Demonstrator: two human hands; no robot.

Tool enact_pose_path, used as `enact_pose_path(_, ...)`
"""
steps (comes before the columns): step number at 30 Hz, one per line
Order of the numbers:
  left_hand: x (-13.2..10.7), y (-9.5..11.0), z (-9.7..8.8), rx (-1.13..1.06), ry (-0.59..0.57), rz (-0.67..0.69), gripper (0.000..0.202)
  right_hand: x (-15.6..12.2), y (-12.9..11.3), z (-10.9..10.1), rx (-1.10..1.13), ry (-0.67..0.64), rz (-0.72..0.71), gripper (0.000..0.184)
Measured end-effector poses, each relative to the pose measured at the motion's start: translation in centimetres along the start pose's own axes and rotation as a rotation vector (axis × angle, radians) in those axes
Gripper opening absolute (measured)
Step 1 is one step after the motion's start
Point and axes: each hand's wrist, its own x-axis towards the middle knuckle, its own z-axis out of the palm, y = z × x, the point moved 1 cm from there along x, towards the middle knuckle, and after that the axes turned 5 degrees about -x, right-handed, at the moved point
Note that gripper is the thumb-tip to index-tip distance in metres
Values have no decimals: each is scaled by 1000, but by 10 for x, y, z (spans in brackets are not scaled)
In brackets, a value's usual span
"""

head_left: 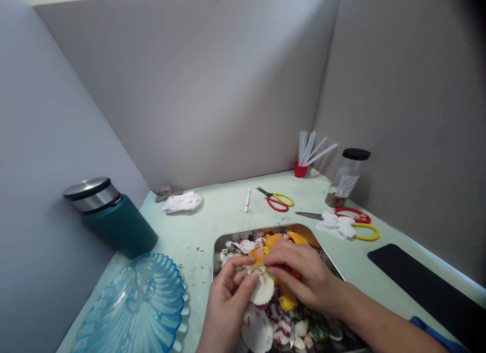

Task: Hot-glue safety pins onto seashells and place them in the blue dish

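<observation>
My left hand pinches a white scallop shell between thumb and fingers, with its ribbed face showing. At the shell's upper edge, the fingertips of my right hand are pressed together; whatever they grip is hidden. Both hands are over a metal tray full of shells. Below my left hand lie a large white shell and a purple-striped shell. Orange pieces and a yellow piece show around my fingers. My right hand covers part of the tray.
Left are a blue shell-shaped dish and a tilted green bottle. Behind the tray lie a marker, scissors and crumpled tissue. Right are larger scissors, a lidded jar, a red cup and a black slab.
</observation>
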Motion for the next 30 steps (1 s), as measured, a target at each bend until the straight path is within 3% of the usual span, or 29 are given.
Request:
enact_pose_path(6,-3,5,6,19,48,114,24,-1,1,0,-29,4,1,10)
enact_pose_path(15,2,-4,-5,92,14,74,23,1,0,1,-45,-7,4,8)
enact_pose_path(26,1,-3,-4,118,56,100,21,0,-1,-1,-42,-25,4,8)
enact_pose_path(30,1,-1,1,2,9,43,36,0,0,0,-34,0,2,9)
